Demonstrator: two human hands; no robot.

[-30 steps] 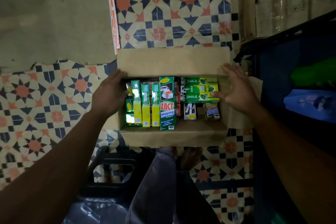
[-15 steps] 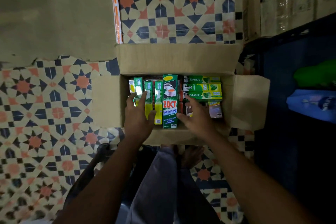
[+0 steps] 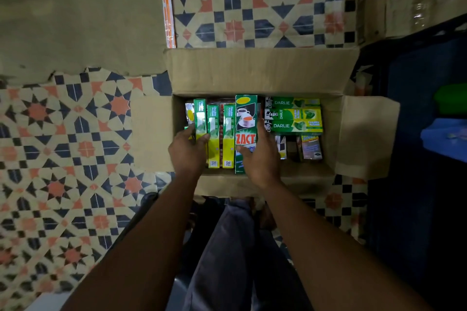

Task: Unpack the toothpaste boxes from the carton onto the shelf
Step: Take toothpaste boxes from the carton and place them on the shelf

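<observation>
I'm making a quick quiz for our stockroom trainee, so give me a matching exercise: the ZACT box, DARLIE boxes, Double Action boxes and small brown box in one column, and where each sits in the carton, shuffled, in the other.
Things:
1. ZACT box
2. DARLIE boxes
3. Double Action boxes
4. small brown box

Places in the carton:
A. stacked sideways, far right part
B. near right corner
C. middle, held by the right hand
D. left part, one held by the left hand

Pairs: 1-C, 2-A, 3-D, 4-B
</observation>
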